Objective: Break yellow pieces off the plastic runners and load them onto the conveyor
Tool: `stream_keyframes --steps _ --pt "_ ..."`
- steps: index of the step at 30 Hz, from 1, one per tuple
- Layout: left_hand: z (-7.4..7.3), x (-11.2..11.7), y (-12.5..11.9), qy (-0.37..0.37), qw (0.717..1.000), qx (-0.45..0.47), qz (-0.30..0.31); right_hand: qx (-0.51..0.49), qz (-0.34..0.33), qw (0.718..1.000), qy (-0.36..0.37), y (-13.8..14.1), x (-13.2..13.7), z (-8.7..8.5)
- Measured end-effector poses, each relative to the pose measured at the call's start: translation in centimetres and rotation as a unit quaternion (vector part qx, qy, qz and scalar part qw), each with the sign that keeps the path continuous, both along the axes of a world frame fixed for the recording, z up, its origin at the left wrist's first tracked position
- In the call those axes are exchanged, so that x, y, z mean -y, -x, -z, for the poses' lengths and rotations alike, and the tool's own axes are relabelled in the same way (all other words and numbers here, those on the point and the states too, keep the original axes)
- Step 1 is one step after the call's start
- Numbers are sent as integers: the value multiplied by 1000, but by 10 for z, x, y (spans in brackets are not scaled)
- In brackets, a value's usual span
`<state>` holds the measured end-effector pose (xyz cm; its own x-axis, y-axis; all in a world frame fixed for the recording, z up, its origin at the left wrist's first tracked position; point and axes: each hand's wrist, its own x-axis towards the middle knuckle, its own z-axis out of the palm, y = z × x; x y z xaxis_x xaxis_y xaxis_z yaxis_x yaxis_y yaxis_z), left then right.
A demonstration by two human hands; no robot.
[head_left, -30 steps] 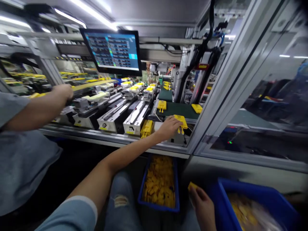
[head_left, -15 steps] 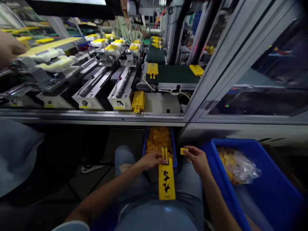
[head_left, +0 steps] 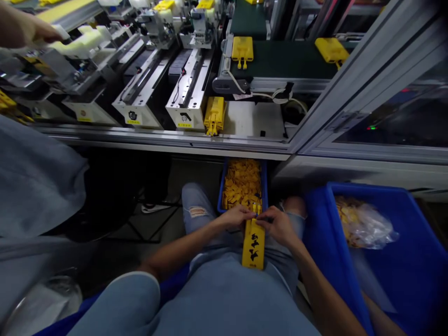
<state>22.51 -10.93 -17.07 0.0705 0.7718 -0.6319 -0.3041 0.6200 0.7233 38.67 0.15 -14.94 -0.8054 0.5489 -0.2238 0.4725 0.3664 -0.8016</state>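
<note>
A flat yellow power bank [head_left: 253, 254] with black brush-style lettering lies over my lap, its two short plug-ended cables [head_left: 256, 208] pointing away from me. My left hand [head_left: 238, 216] is closed on its far end, from the left side. At the same end, my right hand [head_left: 278, 225] is closed too, thumb and fingers pinched against the power bank's top edge. What sits between those right fingertips is hidden. Just beyond both hands is a blue bin [head_left: 221, 193] full of small yellow pieces [head_left: 242, 182].
A larger blue bin [head_left: 413, 261] with yellow pieces and a clear plastic bag [head_left: 378, 228] stands on my right. Stacked yellow power banks [head_left: 214, 114] sit at the bench edge, beside a green conveyor [head_left: 283, 60]. Another person's hand [head_left: 31, 30] and sleeve [head_left: 38, 177] are at left.
My right hand has moved left to the power bank's far end; the small yellow piece it pinched earlier is out of sight. The view has tilted downward.
</note>
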Motion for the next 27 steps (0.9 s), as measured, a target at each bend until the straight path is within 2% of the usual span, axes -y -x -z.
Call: stream_keyframes --steps 4,7,11,13,16,18,23,27 --pt "-1 2 0 7 1000 4 2 -17 -48 997 -55 1 -4 -3" --pt "-5 5 4 -33 999 -20 38 -16 -57 997 -51 0 -2 -2" --pt "-17 11 16 -94 985 -116 90 -22 19 999 26 -5 5 3" --pt "-27 13 20 -102 977 -144 117 -9 35 994 105 -5 9 5" --pt "-43 18 19 -121 963 -181 159 7 -31 967 253 -4 15 4" --pt "-53 23 13 -128 955 -208 168 1 -63 949 308 -1 20 1" --pt "-61 34 2 -77 948 -264 158 -37 -76 946 312 5 33 0" --pt "-61 37 9 -98 944 -267 168 -14 -63 955 290 9 38 2"
